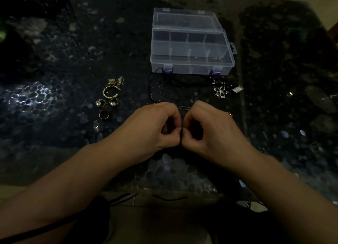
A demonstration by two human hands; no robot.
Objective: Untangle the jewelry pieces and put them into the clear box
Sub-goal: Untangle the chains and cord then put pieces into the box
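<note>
My left hand and my right hand meet at the table's middle, fingers curled, both pinching a thin chain that loops out behind the knuckles. The clear box stands open behind them, lid tipped back, its compartments showing nothing inside. To the left lie a gold bangle, a tangle of gold chain and three rings. A black cord necklace lies in front of the box. A silver flower pendant lies at the right.
The dark table has a pebble pattern under glass. A black wire basket stands at the far left corner. A small square silver charm lies beside the flower. Black cables run below the near table edge.
</note>
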